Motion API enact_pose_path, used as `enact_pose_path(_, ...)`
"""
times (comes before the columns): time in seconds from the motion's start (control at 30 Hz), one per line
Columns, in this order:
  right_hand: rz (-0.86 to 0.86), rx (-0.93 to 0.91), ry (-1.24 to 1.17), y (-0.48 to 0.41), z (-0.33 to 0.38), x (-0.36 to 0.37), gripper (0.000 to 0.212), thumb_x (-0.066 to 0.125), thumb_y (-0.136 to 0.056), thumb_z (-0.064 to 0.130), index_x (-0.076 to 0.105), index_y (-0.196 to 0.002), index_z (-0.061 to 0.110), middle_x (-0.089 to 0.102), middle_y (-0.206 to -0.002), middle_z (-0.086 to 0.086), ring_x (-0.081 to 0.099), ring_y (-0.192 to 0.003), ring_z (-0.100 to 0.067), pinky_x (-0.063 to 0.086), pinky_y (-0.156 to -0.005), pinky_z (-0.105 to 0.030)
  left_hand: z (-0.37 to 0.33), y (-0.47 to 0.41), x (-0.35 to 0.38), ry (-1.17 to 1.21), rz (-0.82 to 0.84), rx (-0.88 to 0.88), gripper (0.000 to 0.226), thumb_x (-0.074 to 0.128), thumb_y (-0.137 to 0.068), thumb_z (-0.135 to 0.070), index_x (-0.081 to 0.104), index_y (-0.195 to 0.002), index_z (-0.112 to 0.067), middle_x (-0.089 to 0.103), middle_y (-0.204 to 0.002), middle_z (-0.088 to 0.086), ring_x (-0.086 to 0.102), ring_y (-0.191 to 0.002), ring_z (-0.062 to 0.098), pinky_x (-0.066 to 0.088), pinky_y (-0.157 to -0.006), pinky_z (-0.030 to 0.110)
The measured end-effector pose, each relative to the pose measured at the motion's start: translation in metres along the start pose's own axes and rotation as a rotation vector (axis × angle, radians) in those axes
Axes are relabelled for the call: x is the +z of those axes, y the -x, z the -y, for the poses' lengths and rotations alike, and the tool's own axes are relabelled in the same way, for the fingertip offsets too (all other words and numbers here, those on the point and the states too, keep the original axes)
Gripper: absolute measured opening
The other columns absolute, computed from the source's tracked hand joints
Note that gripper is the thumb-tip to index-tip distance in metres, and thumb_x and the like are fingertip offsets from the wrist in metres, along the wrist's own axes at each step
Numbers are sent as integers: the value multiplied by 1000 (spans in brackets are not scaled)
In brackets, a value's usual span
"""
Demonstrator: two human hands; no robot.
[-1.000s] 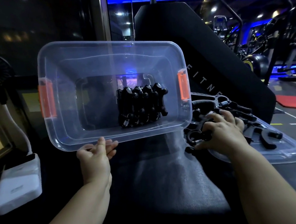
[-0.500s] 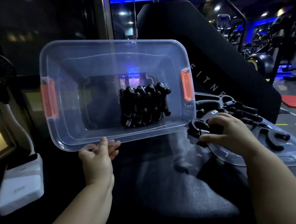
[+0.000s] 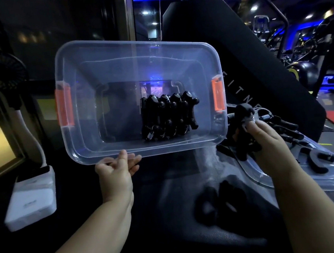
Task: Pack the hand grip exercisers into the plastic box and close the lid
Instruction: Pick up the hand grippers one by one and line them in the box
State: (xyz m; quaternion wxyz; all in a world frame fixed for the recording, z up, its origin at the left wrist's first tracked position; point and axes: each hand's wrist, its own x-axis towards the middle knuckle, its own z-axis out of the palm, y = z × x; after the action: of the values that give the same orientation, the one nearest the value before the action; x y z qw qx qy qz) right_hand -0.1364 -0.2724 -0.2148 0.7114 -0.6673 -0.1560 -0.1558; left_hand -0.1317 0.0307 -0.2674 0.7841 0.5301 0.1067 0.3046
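Now your left hand point(image 3: 115, 173) pinches the lower rim of the tilted clear plastic box point(image 3: 115, 70); your right hand point(image 3: 266, 139) curls its fingers round one black hand grip exerciser point(image 3: 243, 109) just beside it.

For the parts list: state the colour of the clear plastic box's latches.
Orange, both latches, on the clear plastic box; head view.

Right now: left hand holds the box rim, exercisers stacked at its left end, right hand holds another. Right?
No: head view shows the stack at the right end of the plastic box. The left hand on the rim and the right hand holding another exerciser are correct.
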Motion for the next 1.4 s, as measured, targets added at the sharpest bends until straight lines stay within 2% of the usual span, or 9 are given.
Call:
enact_pose_path(0.1, -43, 26, -108, 1, 3, 3, 49, 74, -70, 53, 60, -90, 11, 54, -87, -16, 55, -80, -24, 45, -67, -35, -2, 2, 1, 23, -15, 5, 22, 50, -98, -19, 36, -110, -7, 67, -82, 11, 71, -62, 15, 52, -51, 20)
enact_pose_path(0.23, -10, 1, -225, 1, 8, 9, 15, 41, -92, 16, 52, -92, 6, 58, -77, -8, 60, -68, -18, 50, -56, -26, -3, 3, 1, 23, -18, 11, 20, 50, -98, -19, 33, -108, -12, 67, -81, 9, 71, -62, 15, 53, -52, 20)
enact_pose_path(0.43, 24, -47, -141, 7, 23, 21, 26, 51, -74, 8, 56, -99, 8, 62, -90, -11, 61, -84, -26, 52, -72, -38, -6, 5, 1, 27, -5, 8, 31, 50, -98, -17, 38, -116, 4, 67, -83, 14, 71, -63, 16, 53, -52, 20)
enact_pose_path(0.63, 3, -110, -56, 7, 41, 57, 41, 60, -59, 15, 51, -95, -4, 50, -81, -18, 45, -69, -32, 37, -60, -35, -11, 10, 3, 56, -2, -4, 27, 50, -98, -15, 37, -116, 0, 67, -81, 12, 71, -64, 17, 54, -54, 21)
enact_pose_path(0.77, -59, -51, -85, -8, 40, 92, 12, 52, -74, 8, 61, -81, 6, 64, -77, -16, 54, -81, -37, 39, -71, -41, -15, 11, 3, 81, -6, -15, 20, 50, -98, -14, 34, -108, -9, 66, -80, 12, 70, -61, 15, 54, -54, 20)
enact_pose_path(0.87, -26, 9, -91, -22, 33, 118, 21, 47, -82, 4, 66, -77, 12, 69, -80, -9, 62, -88, -28, 49, -80, -39, -17, 12, 3, 100, 2, -29, 20, 50, -97, -13, 33, -107, -9, 66, -80, 12, 70, -60, 16, 54, -54, 20)
enact_pose_path(1.1, 11, 93, 158, -62, 18, 167, 14, 49, -85, 13, 58, -74, 15, 69, -84, -13, 63, -70, -18, 51, -56, -24, -10, 7, 0, 76, -13, -33, 20, 53, -96, -15, 33, -94, -13, 67, -96, 25, 71, -79, 32, 56, -60, 25)
enact_pose_path(1.23, -33, 115, 414, -82, 0, 182, 31, 59, -66, 34, 57, -95, 23, 68, -84, -11, 68, -82, -32, 58, -73, -50, -6, 6, 0, 70, -28, -30, 24, 55, -95, -16, 33, -87, -20, 66, -96, 28, 70, -77, 32, 54, -59, 25)
enact_pose_path(1.4, -3, 16, 812, -93, -7, 207, 49, 64, -83, 23, 43, -127, 16, 57, -93, -3, 57, -88, -27, 40, -71, -28, -4, 5, 0, 92, -24, -24, 25, 55, -94, -13, 32, -86, -20, 65, -93, 28, 71, -69, 27, 53, -56, 23)
